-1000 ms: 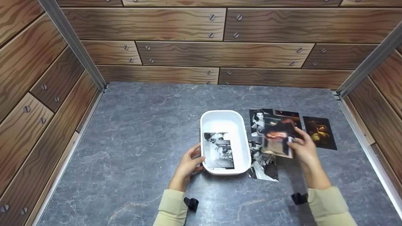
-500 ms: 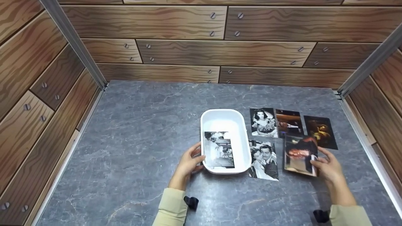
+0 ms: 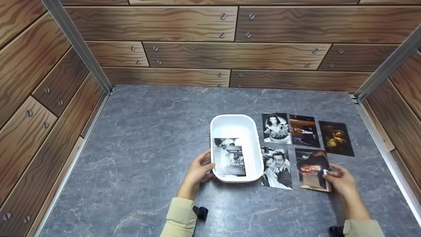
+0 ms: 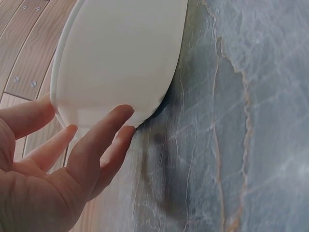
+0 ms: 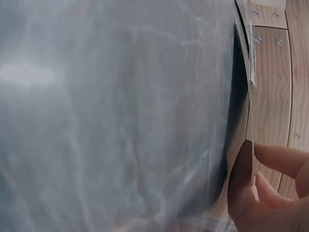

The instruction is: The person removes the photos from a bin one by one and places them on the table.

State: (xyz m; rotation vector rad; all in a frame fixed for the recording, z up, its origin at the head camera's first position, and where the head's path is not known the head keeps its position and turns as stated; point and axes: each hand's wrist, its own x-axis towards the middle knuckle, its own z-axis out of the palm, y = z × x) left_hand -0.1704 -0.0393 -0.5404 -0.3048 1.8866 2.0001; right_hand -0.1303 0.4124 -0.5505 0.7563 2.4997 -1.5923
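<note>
- Landmark: white tray (image 3: 236,126) near mid of grey marble-look tabletop (image 3: 148,138).
- L hand (image 3: 197,171) at tray's near-left corner; fingers only loosely bent, laid against outer wall, thumb at rim. Not clamped.
- B/w photo (image 3: 229,157) lies inside tray, near half.
- R hand (image 3: 340,179) well to the right of tray, pinching the near-right edge of a dark colour photo (image 3: 311,168); in the wrist view the card is edge-on, so flat or lifted: can't tell.
- B/w couple photo (image 3: 277,168) just right of tray, between tray & the held card.
- Row further back, right of tray: b/w portrait (image 3: 275,127), two dark colour photos (image 3: 303,130) (image 3: 335,138).
- Wood-plank print walls (image 3: 230,42) round the tabletop.
</note>
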